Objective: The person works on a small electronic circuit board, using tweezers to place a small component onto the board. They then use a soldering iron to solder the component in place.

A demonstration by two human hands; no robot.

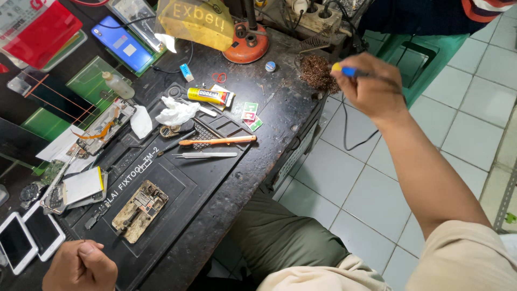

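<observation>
My right hand (369, 86) is raised at the bench's far right corner, closed on a tool with a blue and yellow handle (344, 70), next to a brown wire-wool tip cleaner (316, 73). My left hand (81, 267) rests as a fist at the near left edge of the black work mat (177, 188), holding nothing. A bare phone circuit board (140, 210) lies on the mat just right of that hand. An orange-handled tool (218, 141) and steel tweezers (207, 155) lie further up the mat.
A yellow glue tube (210, 96), crumpled tissue (176, 113), an opened phone (105, 125), a battery (83, 186), two white phones (29, 240), a blue-screened phone (123, 46) and an orange lamp base (246, 43) crowd the bench. Tiled floor lies right; another person's sleeve (484, 8) shows at the top.
</observation>
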